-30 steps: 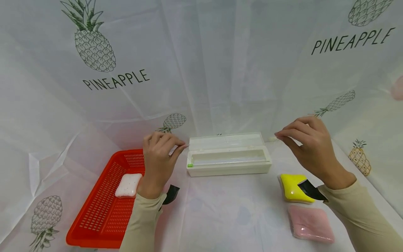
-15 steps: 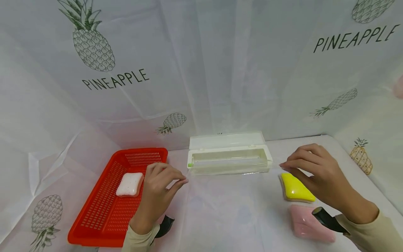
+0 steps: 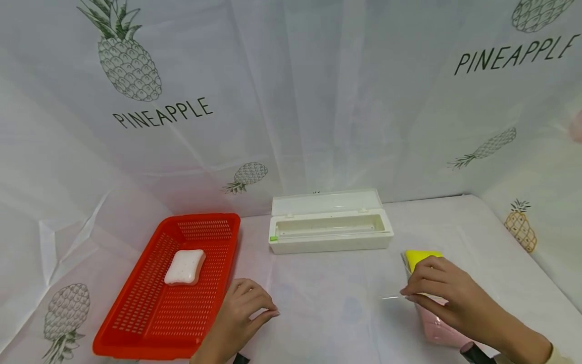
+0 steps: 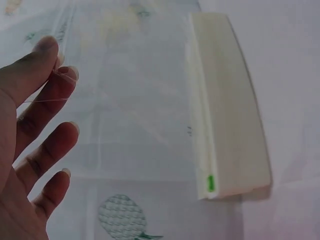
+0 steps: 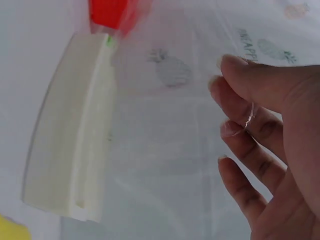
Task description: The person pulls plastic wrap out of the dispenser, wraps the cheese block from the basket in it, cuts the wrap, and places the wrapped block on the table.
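Note:
My left hand (image 3: 245, 318) pinches one end of a sheet of clear cling film between thumb and forefinger, just right of the red basket. My right hand (image 3: 450, 298) pinches the other end, above the yellow and pink packets. Stretched between both hands, the cling film (image 3: 389, 298) is nearly invisible apart from a few glints. Creased film shows at the fingertips in both wrist views. Beyond the hands stands a white cling film dispenser box (image 3: 332, 244), its lid raised and a green tab at its left end. The other fingers are spread loosely.
A red perforated basket (image 3: 236, 242) on the left holds a white pillow-shaped packet (image 3: 184, 267). At right lie a yellow packet (image 3: 420, 257) and a pink packet (image 3: 436, 326), both partly covered by the right hand. A pineapple-print sheet (image 3: 309, 101) hangs behind.
Both hands have drawn back from beside the dispenser box toward the person, pulling the film past its front edge. The box, basket and packets have stayed put.

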`<state>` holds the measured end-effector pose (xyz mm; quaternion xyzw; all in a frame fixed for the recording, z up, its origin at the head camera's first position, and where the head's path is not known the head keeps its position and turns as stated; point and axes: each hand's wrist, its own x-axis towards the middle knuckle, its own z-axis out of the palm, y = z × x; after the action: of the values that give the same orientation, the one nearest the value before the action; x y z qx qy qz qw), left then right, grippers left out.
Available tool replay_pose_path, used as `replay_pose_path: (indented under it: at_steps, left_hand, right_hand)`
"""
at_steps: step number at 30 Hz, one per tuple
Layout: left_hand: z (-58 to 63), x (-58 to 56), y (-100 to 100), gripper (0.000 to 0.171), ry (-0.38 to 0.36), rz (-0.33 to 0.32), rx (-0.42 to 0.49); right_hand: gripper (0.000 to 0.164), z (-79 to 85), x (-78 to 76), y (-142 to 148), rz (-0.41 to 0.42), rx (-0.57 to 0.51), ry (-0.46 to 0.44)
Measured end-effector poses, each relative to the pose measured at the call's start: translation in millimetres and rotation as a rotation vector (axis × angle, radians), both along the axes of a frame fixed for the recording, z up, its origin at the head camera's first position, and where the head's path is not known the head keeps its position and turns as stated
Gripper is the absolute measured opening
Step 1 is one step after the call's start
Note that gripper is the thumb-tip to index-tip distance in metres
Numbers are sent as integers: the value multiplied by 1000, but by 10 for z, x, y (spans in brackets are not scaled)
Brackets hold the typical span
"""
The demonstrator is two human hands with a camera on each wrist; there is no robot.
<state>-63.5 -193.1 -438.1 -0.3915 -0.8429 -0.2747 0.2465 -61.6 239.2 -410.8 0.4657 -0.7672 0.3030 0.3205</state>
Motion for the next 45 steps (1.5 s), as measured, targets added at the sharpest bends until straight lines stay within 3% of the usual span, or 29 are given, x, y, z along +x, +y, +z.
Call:
replay_pose_path:
  at_steps: [5, 9, 14, 17, 21, 29, 37, 45]
  left_hand:
    - [-131, 90, -35, 26, -27, -22, -25]
    - [-207, 141, -61, 11, -34, -30, -28]
    - [-219, 178, -62, 22, -28, 7, -10]
    - [-141, 169, -37, 29, 21, 35, 35]
    - [38, 104, 27, 33, 149, 51, 109]
    - [431, -151, 160, 36, 337, 87, 204]
    - [656, -337, 193, 38, 436, 86, 232]
    - [818, -315, 196, 38, 461, 97, 225]
  right_hand:
    - [21, -264, 118, 13, 13, 52, -119]
    - [20, -426, 196, 12, -3, 87, -203]
    - [19, -449, 201, -11, -27, 38, -171]
    - [25, -350, 185, -31, -64, -32, -121]
    - [38, -144, 151, -70, -127, -115, -24]
    - [51, 202, -29, -150, -226, -229, 161]
    - [56, 347, -110, -179, -318, -258, 172]
    - [58, 446, -85, -174, -345, -279, 168]
